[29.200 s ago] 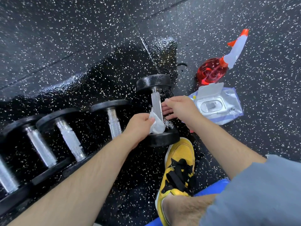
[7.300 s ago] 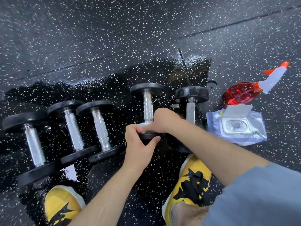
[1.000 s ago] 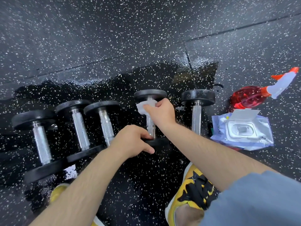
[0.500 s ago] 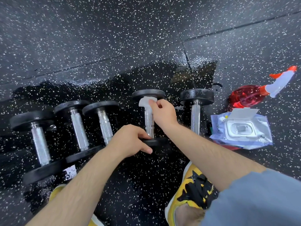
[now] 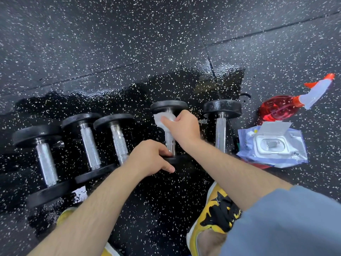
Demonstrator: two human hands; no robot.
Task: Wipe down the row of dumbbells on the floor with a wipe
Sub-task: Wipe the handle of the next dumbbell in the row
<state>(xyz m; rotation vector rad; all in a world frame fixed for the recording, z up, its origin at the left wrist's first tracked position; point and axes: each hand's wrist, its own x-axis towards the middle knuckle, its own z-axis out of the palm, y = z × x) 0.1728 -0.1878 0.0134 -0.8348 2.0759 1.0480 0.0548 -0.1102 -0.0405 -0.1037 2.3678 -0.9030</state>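
Several black dumbbells with steel handles lie in a row on the wet speckled floor. My right hand (image 5: 184,126) pinches a crumpled white wipe (image 5: 164,118) against the far end of the handle of the second dumbbell from the right (image 5: 168,107), just under its far head. My left hand (image 5: 152,157) grips that dumbbell's near head, which it mostly hides. The rightmost dumbbell (image 5: 222,108) lies beside it. Three more dumbbells (image 5: 118,137) lie to the left.
An open pack of wipes (image 5: 271,143) lies at the right, with a red spray bottle (image 5: 282,108) on its side behind it. My yellow-and-black shoes (image 5: 217,215) stand close to the row. A dark wet patch (image 5: 166,85) spreads around the dumbbells.
My right hand has kept the wipe at the top of the handle, shifting it slightly against the far head. My left hand stays on the near head.
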